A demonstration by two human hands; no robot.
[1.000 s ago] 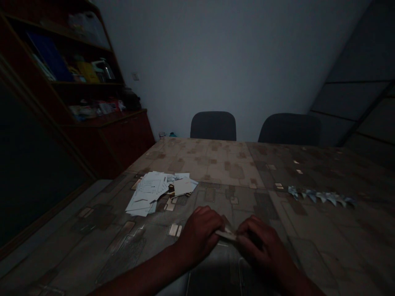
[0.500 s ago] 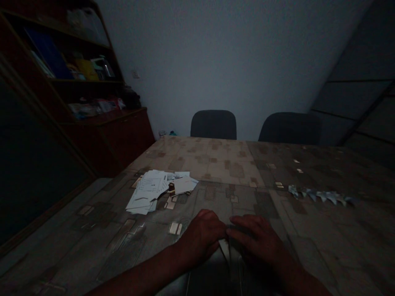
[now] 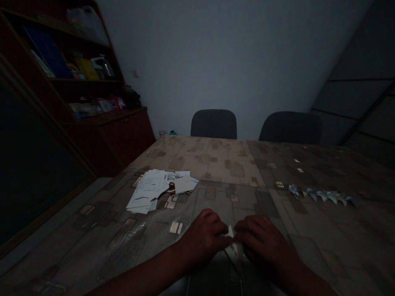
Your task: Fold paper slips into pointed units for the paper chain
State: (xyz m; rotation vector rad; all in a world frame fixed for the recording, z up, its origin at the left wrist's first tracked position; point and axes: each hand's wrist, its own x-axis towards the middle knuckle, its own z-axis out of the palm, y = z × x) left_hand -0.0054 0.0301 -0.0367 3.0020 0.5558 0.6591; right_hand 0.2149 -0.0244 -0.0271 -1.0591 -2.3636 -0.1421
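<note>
Near the front edge of the table, my left hand (image 3: 207, 231) and my right hand (image 3: 261, 237) meet over a small folded piece of paper (image 3: 232, 247). The fingers of my left hand pinch its left side. On the other side, my right hand's fingers are bent against it, closed. A pale tip of the paper sticks up between the hands, and its lower part hangs below them. Much of the piece is hidden by my fingers, and the light is dim.
A loose stack of printed paper pieces (image 3: 148, 189) lies at the left on the patterned tablecloth (image 3: 212, 158). To the right is a row of small pointed folded papers (image 3: 322, 196). Two dark chairs (image 3: 213, 123) stand behind the table, and a shelf cabinet (image 3: 120, 131) at the left.
The paper has turned between my fingers, so that a pale tip now shows above them. My right hand's spread fingers have curled in closer around it.
</note>
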